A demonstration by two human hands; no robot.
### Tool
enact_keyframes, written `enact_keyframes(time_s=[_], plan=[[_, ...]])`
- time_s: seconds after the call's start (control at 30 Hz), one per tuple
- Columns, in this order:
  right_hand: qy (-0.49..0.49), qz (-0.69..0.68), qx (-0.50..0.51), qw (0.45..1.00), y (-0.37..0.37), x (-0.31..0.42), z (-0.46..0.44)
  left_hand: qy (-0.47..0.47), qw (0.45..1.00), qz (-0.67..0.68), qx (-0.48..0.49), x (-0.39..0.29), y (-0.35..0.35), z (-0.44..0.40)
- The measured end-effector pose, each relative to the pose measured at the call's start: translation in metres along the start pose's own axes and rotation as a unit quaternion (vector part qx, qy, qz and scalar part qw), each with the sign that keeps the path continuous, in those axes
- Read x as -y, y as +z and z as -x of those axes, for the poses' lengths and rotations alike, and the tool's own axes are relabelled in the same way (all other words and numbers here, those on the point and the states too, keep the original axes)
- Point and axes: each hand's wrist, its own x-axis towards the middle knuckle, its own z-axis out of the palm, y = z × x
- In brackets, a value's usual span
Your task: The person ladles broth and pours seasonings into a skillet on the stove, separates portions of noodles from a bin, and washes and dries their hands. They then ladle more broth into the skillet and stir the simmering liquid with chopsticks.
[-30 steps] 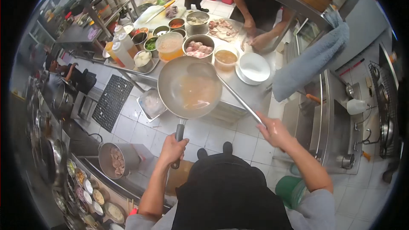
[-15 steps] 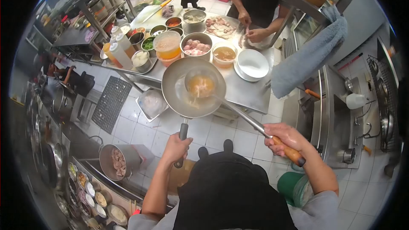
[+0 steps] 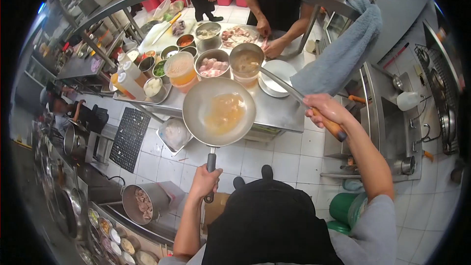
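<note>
My left hand (image 3: pixel 204 180) is closed round the black handle of a frying pan (image 3: pixel 195 118), held out in front of me near the steel table's edge. A shallow pool of amber liquid (image 3: pixel 226 110) lies in the pan. My right hand (image 3: pixel 327 110) grips the wooden end of a long-handled ladle (image 3: pixel 247 58). The ladle's bowl is over the plastic tub (image 3: pixel 245 80) of brownish liquid, and hides most of the tub's top; whether it touches the liquid I cannot tell. Beside it stand a pot of raw meat (image 3: pixel 212 64) and white bowls (image 3: pixel 275 77).
Squeeze bottles (image 3: pixel 131 83) and a tub of orange liquid (image 3: pixel 180 71) line the table's left. A grey towel (image 3: pixel 338 56) hangs at the right. Across the table, a co-worker's hands (image 3: pixel 270 39) handle meat. A large meat pot (image 3: pixel 141 204) stands at lower left.
The ladle has moved from inside the pan up to the tub of brownish liquid. Liquid now lies spread in the pan. The view has shifted slightly.
</note>
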Motion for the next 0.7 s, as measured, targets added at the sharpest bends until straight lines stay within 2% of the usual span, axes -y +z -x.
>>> enact_keyframes(time_s=[0.3, 0.43, 0.53, 0.63, 0.7], plan=[[-0.044, 0.056, -0.058, 0.996, -0.022, -0.03, -0.065, -0.007, 1.0, 0.009, -0.012, -0.005, -0.001, 0.009], [-0.056, 0.088, -0.084, 0.991, -0.021, -0.042, -0.072, -0.012, 1.0, 0.01, -0.017, -0.001, -0.005, 0.012], [-0.102, 0.128, -0.101, 0.981, -0.014, -0.053, -0.069, -0.017, 1.0, 0.005, -0.022, -0.002, -0.006, 0.013], [-0.14, 0.214, -0.147, 0.956, -0.005, -0.062, -0.061, -0.012, 1.0, -0.001, -0.029, 0.001, -0.009, 0.012], [-0.226, 0.311, -0.188, 0.904, -0.007, -0.083, -0.065, -0.005, 0.999, -0.01, -0.031, 0.002, -0.011, 0.011]])
